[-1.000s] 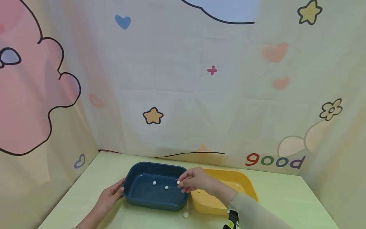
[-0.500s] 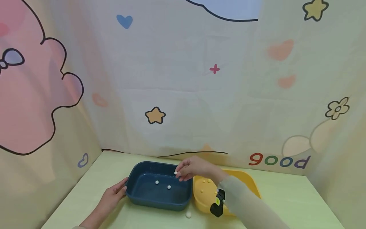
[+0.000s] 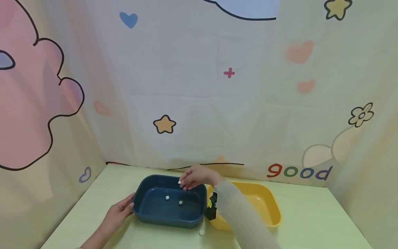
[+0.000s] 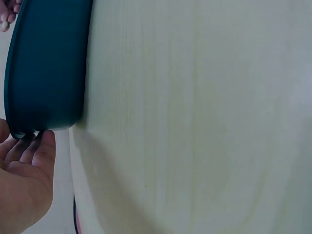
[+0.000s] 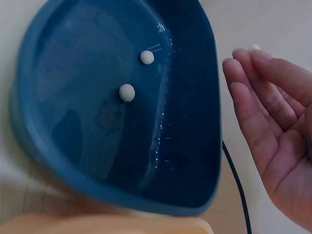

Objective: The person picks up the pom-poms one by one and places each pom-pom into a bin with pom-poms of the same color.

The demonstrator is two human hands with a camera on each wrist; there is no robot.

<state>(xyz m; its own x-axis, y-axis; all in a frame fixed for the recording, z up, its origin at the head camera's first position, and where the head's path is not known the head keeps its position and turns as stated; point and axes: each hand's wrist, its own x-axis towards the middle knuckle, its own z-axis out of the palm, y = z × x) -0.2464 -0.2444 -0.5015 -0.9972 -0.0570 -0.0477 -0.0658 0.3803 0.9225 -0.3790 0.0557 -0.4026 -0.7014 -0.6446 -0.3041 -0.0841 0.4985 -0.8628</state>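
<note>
In the head view, my left hand (image 3: 116,212) holds the left end of the dark blue basin (image 3: 168,221), thumb and fingers at its rim. The left wrist view has those fingers (image 4: 45,151) against the basin's end wall. My right hand (image 3: 197,177) pinches a small white ball (image 3: 179,182) between thumb and fingertips, above the basin's far side. In the right wrist view this ball (image 5: 254,47) is mostly hidden by the thumb. Two more white balls, a left one (image 3: 167,197) and a right one (image 3: 180,202), lie on the basin floor.
A yellow basin (image 3: 273,211) stands right beside the blue one, partly covered by my right sleeve (image 3: 245,214). A white round object (image 3: 202,232) lies on the pale green table (image 3: 314,221) in front. A printed cloth (image 3: 192,145) hangs behind and at both sides.
My right hand has moved left and toward the back with the white ball, farther over the blue basin. The left hand stays at its rim.
</note>
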